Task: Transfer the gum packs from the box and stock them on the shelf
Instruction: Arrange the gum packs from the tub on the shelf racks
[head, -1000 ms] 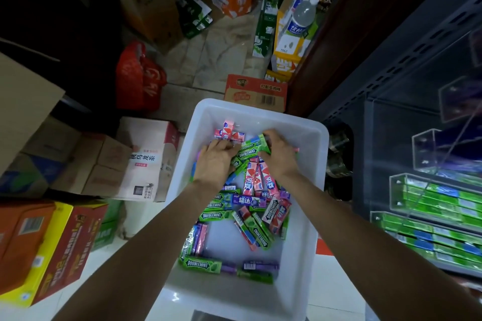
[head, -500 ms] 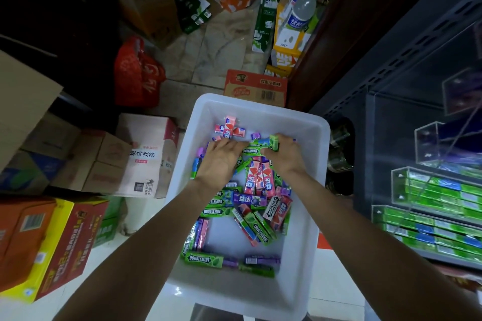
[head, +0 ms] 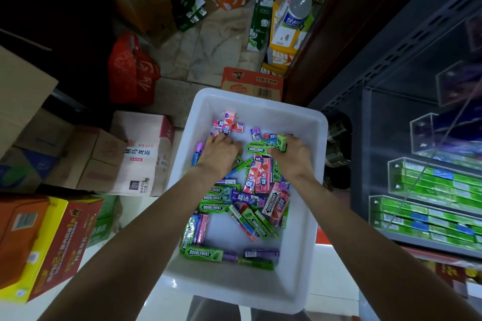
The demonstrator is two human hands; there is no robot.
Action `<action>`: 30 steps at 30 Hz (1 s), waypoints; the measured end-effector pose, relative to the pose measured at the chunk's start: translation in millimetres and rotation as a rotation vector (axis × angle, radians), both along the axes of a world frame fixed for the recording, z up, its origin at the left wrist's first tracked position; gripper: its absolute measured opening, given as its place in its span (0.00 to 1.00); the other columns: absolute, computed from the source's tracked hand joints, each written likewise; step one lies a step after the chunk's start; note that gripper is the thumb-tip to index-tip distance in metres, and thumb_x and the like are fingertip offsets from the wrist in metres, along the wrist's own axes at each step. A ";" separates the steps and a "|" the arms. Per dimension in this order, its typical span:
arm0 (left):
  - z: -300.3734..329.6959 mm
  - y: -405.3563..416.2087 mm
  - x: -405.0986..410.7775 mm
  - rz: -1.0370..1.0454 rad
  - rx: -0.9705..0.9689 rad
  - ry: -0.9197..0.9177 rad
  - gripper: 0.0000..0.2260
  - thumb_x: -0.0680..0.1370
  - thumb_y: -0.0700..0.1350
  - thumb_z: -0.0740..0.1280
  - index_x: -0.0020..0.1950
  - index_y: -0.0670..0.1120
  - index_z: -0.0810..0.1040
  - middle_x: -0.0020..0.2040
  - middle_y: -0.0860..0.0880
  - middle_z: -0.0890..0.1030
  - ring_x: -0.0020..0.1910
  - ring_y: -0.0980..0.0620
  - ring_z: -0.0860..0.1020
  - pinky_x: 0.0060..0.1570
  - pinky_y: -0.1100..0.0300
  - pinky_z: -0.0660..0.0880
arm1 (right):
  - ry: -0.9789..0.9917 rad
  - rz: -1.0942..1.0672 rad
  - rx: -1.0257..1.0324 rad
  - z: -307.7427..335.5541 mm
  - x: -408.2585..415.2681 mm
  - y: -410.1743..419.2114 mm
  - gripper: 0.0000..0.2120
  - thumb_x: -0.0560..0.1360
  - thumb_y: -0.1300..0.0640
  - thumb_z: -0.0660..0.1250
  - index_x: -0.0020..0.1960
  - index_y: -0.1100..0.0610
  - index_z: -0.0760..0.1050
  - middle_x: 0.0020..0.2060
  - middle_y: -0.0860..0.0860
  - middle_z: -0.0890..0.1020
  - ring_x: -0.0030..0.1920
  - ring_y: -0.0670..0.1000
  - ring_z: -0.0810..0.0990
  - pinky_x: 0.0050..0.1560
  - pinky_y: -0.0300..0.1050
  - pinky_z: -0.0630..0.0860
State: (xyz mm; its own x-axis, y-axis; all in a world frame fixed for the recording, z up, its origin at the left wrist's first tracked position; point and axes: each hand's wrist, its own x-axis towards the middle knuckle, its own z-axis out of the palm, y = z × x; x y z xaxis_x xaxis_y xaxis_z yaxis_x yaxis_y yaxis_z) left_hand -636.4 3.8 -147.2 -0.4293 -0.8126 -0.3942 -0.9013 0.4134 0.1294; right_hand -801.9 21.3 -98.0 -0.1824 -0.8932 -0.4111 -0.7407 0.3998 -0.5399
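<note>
— Both hands are down in the white box (head: 310,216), aren't they?

— Yes. The right hand (head: 293,157) has its fingers curled round a small bundle of green Doublemint packs (head: 266,146), held at the far side of the heap. The left hand (head: 220,155) lies knuckles-up on the pile just beside it, fingers bent down among the packs; whether it actually grips one cannot be told from here.

— And the rest of the gum packs (head: 242,200)?

— Loose in the box, jumbled: green, pink and purple ones crossing each other in the middle, a few more lined along the near wall, a pink pair near the far wall.

— Where is the shelf?

— To the right of the box, a dark metal shelf (head: 391,65) carrying clear acrylic trays (head: 417,180). The two lower trays hold rows of green packs; the upper ones look dim and blurred.

— Anything else around?

— Cardboard cartons (head: 109,159) stacked on the floor to the left, a red bag (head: 130,73) behind them, and bottles (head: 300,5) standing in a yellow case beyond the box.
</note>
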 end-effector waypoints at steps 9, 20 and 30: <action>9.8 9.4 -3.1 0.302 0.057 0.539 0.11 0.78 0.40 0.64 0.60 0.42 0.75 0.55 0.43 0.76 0.56 0.45 0.74 0.60 0.51 0.70 | -0.065 -0.136 0.002 3.8 -1.2 4.7 0.15 0.75 0.54 0.68 0.56 0.63 0.75 0.47 0.59 0.82 0.44 0.56 0.79 0.41 0.42 0.71; 122.0 12.6 -21.9 0.992 0.418 1.459 0.02 0.81 0.37 0.58 0.51 0.43 0.66 0.41 0.49 0.74 0.33 0.59 0.78 0.43 0.58 0.79 | -0.492 -0.413 -0.211 82.8 -22.3 23.5 0.11 0.73 0.58 0.71 0.45 0.67 0.78 0.42 0.66 0.82 0.44 0.65 0.82 0.44 0.67 0.77; 226.2 40.1 -94.1 0.746 0.465 1.468 0.09 0.78 0.35 0.64 0.58 0.39 0.70 0.38 0.49 0.76 0.31 0.59 0.78 0.36 0.66 0.79 | -0.646 -0.377 -0.457 169.6 -94.2 74.8 0.09 0.73 0.59 0.70 0.37 0.54 0.72 0.32 0.60 0.76 0.34 0.51 0.77 0.40 0.50 0.74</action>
